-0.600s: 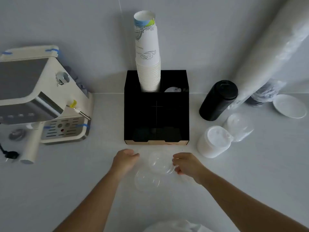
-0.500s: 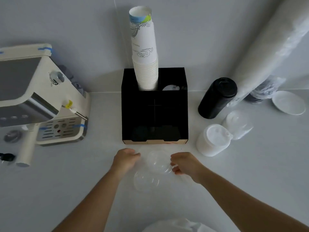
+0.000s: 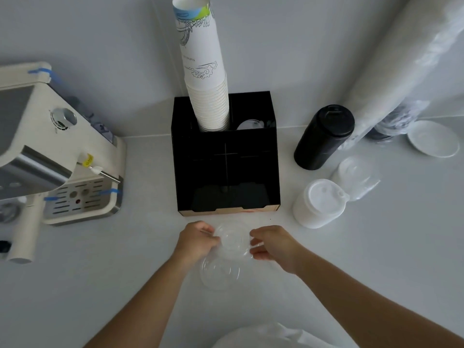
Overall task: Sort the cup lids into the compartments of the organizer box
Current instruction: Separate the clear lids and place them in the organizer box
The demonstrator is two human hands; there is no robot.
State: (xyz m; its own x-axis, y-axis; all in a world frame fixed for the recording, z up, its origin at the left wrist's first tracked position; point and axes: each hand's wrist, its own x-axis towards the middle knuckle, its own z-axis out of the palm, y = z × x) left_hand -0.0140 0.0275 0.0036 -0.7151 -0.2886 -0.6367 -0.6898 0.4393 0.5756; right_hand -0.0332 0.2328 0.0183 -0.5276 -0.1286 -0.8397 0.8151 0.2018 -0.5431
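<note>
Fingers of my left hand (image 3: 198,241) and right hand (image 3: 272,243) pinch opposite edges of a clear lid (image 3: 233,241); another clear lid (image 3: 219,270) lies just below them.

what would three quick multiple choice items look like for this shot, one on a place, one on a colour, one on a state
1. Where does the paper cup stack stand?
A. in the organizer box's back left compartment
B. on the coffee machine
C. beside the saucer

2. What colour is the organizer box?
A. white
B. black
C. blue

3. What are the hands doing?
A. resting flat on the counter
B. both holding one clear lid
C. lifting the black bottle

Key: 1 A, the stack rises from the box's back left slot. 2 B, its walls are black. 3 B, the left hand and right hand grip opposite edges of the upper clear lid.
</note>
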